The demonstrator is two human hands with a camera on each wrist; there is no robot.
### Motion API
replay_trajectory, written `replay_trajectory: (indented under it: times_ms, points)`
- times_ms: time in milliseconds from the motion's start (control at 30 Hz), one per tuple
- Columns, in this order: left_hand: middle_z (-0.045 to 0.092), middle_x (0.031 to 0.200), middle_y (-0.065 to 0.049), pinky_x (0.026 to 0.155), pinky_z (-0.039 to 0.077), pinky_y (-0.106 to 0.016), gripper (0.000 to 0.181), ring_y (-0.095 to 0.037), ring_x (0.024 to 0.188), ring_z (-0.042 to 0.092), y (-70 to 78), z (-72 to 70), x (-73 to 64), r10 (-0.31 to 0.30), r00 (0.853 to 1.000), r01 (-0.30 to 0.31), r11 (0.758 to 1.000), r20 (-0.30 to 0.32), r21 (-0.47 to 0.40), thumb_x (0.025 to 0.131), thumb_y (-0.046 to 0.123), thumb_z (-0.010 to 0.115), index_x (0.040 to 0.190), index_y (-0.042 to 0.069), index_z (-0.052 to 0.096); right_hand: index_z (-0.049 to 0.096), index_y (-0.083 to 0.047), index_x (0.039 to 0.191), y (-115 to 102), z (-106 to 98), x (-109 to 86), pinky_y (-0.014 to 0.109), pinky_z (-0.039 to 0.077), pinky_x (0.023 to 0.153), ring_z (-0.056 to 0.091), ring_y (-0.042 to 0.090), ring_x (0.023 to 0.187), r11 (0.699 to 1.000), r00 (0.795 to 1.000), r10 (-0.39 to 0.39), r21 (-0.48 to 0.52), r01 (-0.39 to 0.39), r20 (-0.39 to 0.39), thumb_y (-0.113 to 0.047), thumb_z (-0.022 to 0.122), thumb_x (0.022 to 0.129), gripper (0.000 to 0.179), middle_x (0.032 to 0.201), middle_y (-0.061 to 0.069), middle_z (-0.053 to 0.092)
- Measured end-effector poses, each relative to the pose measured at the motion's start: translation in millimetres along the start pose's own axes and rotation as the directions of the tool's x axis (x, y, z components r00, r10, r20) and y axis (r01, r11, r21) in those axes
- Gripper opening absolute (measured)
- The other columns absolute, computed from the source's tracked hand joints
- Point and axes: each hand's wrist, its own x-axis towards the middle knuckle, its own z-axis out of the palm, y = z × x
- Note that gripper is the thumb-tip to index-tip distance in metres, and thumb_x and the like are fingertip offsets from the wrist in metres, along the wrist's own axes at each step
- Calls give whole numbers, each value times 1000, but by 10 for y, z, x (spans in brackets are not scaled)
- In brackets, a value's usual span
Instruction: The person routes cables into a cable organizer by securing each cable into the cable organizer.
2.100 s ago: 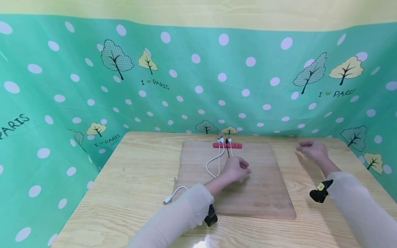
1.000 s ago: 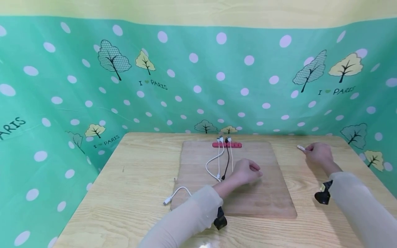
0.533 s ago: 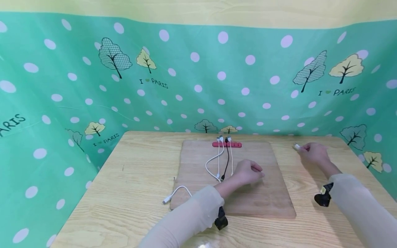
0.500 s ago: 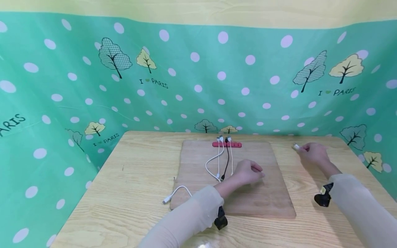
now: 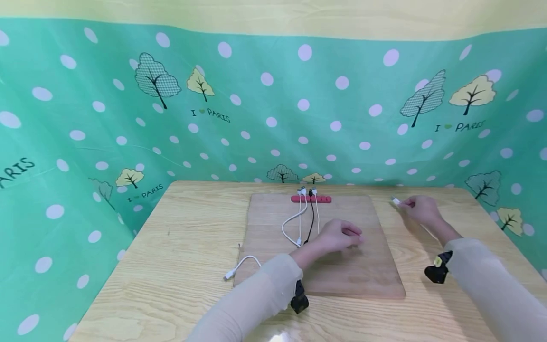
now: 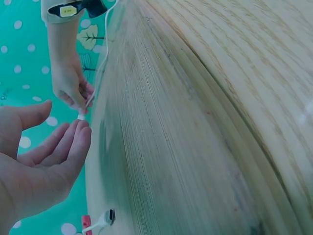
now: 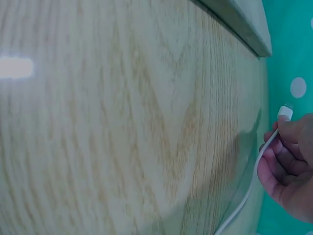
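Note:
My right hand (image 5: 420, 209) pinches the white plug (image 5: 395, 200) of a USB cable, over the table to the right of the wooden board. In the right wrist view, thumb and fingers close on the plug (image 7: 285, 113), and its white cable (image 7: 253, 181) trails down below the hand. My left hand (image 5: 335, 235) is above the board with relaxed fingers and nothing in them; the left wrist view shows its thumb apart from the fingers. A red cable holder (image 5: 322, 199) lies at the board's far edge, gripping several white cables and a black cable (image 5: 313, 218).
The square wooden board (image 5: 359, 280) lies on a light wood table (image 5: 141, 285). At its left edge a white cable end (image 5: 230, 274) curves onto the table. A green dotted curtain (image 5: 239, 118) stands behind the table.
My right hand has moved left toward the board with the white plug, which now shows beyond the fingertips. Over the whole span, my left hand has shifted slightly right.

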Motion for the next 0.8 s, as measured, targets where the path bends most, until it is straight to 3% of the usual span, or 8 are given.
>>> replay_trajectory:
  times_ms: [233,367,533,800]
  points:
    - [70,92,3,63,49,-19,20,-6,77,61,-32,-90,-43,-9,1000,9,1000,-4,-23,87,23,71,105,13,71,63,13,106,-69,7,23,28,47,60,61,31,78,998,998,-55,-10,55,11,-23,57,95,39,92,28,67]
    - [70,90,3,62,50,-19,22,-9,77,63,-52,-137,-61,-25,1000,25,999,-13,-42,87,23,71,105,12,70,64,12,105,-126,8,27,27,46,59,60,25,73,999,998,-42,16,42,43,-25,59,94,39,86,23,68]
    - [70,89,2,64,50,-19,23,-10,77,64,-90,-176,-62,-26,1000,25,998,-17,-64,86,23,71,106,10,70,63,13,107,-198,7,11,24,49,56,61,11,65,994,996,-19,106,9,89,-23,59,95,39,79,17,70]
    - [71,88,0,66,53,-20,20,-12,77,67,-158,-214,-80,-38,999,35,996,-36,-84,87,22,71,103,11,70,54,17,119,-260,29,2,31,61,67,69,15,75,964,986,13,260,-56,164,-22,56,97,45,96,27,69]
